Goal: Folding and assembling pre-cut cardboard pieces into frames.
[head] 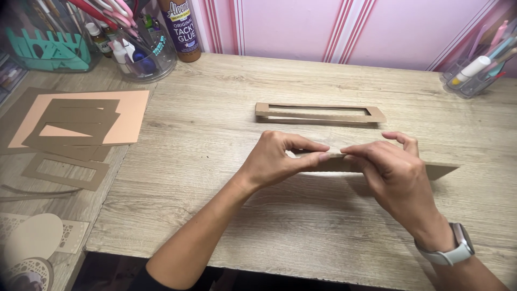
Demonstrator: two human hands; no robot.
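Both of my hands pinch a long brown cardboard strip (439, 171) just above the wooden table (215, 134). My left hand (277, 159) grips its left end between thumb and fingers. My right hand (390, 172), with a watch on the wrist, presses the strip's top edge near the middle, fingertips almost touching the left hand. The strip's right end sticks out past my right hand. Behind the hands lies a long brown cardboard frame (320, 113) with a narrow rectangular opening, flat on the table.
At the left lie brown cardboard frames (75, 126) on a peach sheet (132, 110), more cut-outs and lacy paper pieces (32, 242). At the back stand a glue bottle (180, 27), a clear tool jar (137, 43) and a teal organiser (48, 51). A pen holder (476, 70) sits back right.
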